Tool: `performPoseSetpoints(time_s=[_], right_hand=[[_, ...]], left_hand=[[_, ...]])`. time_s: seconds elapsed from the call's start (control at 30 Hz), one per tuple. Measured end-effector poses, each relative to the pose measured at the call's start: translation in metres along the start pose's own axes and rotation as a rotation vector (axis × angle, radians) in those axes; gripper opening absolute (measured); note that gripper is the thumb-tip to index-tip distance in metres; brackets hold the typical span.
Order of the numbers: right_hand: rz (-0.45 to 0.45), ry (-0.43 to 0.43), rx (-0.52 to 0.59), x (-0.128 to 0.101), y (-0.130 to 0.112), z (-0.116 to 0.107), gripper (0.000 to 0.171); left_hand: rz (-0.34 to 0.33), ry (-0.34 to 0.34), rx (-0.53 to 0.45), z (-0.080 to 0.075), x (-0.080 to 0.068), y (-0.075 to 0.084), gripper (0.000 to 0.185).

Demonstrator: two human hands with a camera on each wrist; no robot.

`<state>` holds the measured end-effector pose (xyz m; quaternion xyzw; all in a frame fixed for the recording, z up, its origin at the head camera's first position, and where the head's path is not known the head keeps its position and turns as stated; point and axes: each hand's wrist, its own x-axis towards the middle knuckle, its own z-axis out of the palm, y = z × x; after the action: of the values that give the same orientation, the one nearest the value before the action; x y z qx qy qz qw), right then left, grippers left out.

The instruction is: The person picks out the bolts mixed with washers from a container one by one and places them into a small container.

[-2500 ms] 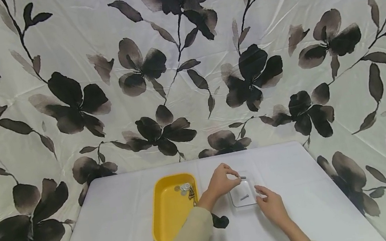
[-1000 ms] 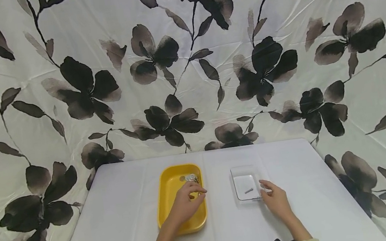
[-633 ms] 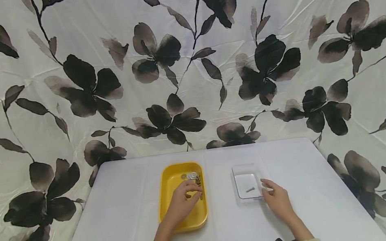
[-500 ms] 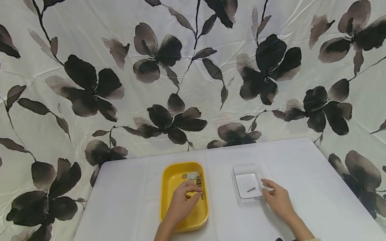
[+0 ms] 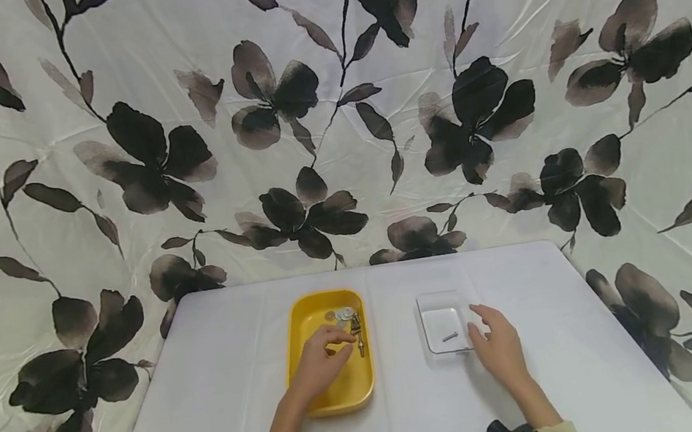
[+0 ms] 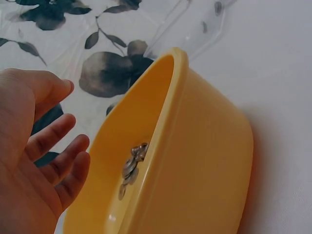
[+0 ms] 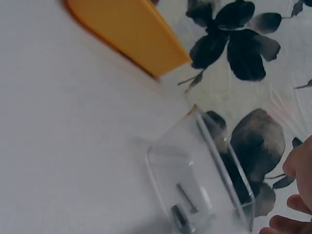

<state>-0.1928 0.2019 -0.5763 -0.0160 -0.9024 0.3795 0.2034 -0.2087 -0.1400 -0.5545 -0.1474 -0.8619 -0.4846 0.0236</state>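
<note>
**A:** Item one, far left?

**B:** Yellow tray (image 5: 317,390), on the white table (image 5: 223,381). It holds the loose metal hardware (image 5: 348,317), washers and small screws, heaped in its far right corner. Walled sides keep the small parts from rolling off, I judge.

**A:** And your left hand?

**B:** My left hand (image 5: 320,360) is over the tray's middle, palm down. In the head view my fingertips (image 5: 346,334) curl toward the heap; whether they pinch a piece there I cannot tell. The left wrist view shows my fingers (image 6: 56,141) loosely spread and holding nothing, the hardware (image 6: 132,163) lying beyond them against the tray wall, near but apart.

**A:** Next item rightward?

**B:** Clear plastic box (image 5: 442,322), open, right of the tray and well apart from it. One screw (image 5: 449,336) lies flat on its floor; the right wrist view shows a second short piece (image 7: 179,214) just beside it.

**A:** Right hand?

**B:** My right hand (image 5: 500,349) rests on the table just beside the box's right wall, fingers relaxed, gripping nothing. I judge it sits there to steady the light box.
</note>
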Motion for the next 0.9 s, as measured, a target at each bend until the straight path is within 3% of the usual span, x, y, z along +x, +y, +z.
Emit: performPoseSetpoints(time_s=[0.13, 0.4, 0.63, 0.9], right_hand=[[-0.108, 0.063, -0.002, 0.005, -0.023, -0.001, 0.036], [-0.157, 0.075, 0.186, 0.004, -0.059, 0.015, 0.034], [-0.172, -0.035, 0.291, -0.011, -0.089, 0.048, 0.033], [-0.026, -0.220, 0.321, -0.029, -0.107, 0.078, 0.035]], left_hand=[[-0.010, 0.004, -0.014, -0.005, 0.005, -0.003, 0.013], [-0.008, -0.050, 0.003, -0.012, 0.017, -0.007, 0.013], [-0.056, -0.035, 0.029, -0.019, 0.028, -0.011, 0.012], [-0.057, -0.017, 0.062, -0.019, 0.045, -0.020, 0.010]])
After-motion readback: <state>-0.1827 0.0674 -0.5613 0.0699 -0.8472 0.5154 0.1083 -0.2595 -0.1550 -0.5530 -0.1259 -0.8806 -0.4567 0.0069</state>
